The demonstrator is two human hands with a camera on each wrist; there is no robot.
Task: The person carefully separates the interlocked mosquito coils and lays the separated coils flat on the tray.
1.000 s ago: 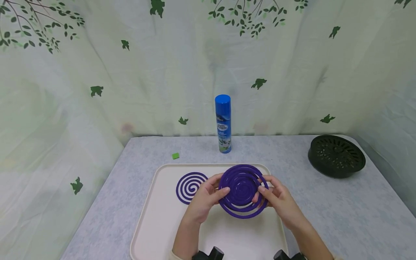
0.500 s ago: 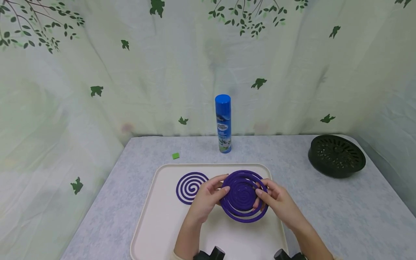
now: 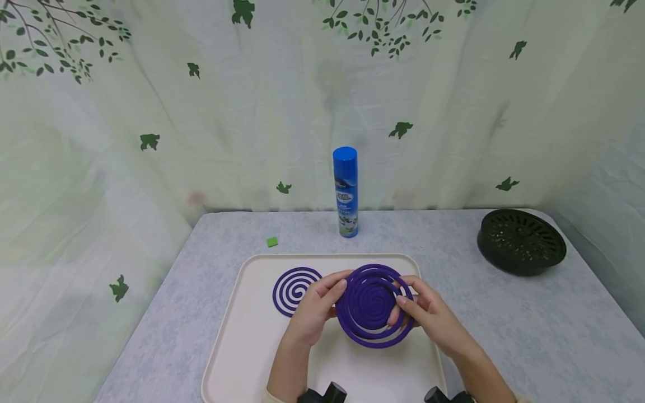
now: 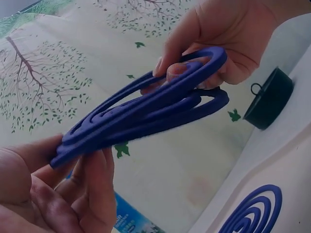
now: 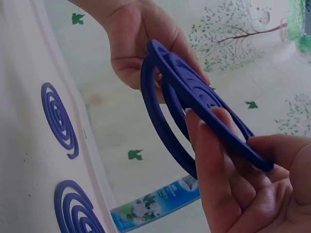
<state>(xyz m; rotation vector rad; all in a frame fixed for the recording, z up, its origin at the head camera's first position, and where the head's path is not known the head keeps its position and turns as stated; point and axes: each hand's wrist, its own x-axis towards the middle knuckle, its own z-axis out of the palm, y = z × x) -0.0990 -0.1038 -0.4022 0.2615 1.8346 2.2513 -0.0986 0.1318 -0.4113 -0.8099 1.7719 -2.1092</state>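
While the purple spiral (image 3: 370,305) is held above the tray (image 3: 242,358), my head feed shows it slightly lower than a second ago. I see the left hand (image 3: 313,308) pinching its rim, the thumb (image 3: 339,290) now drawn back from its face; the right hand (image 3: 432,314) pinches the opposite side, as before. A loose spiral (image 3: 298,291) lies unmoved on the tray, and a spray can (image 3: 345,193) stands upright beyond the tray.

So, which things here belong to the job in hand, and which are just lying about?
Part of the job:
purple coils, held by the left hand and right hand
loose purple spirals on the tray, probably

Likely just lying about:
blue spray can
green square
dark round container
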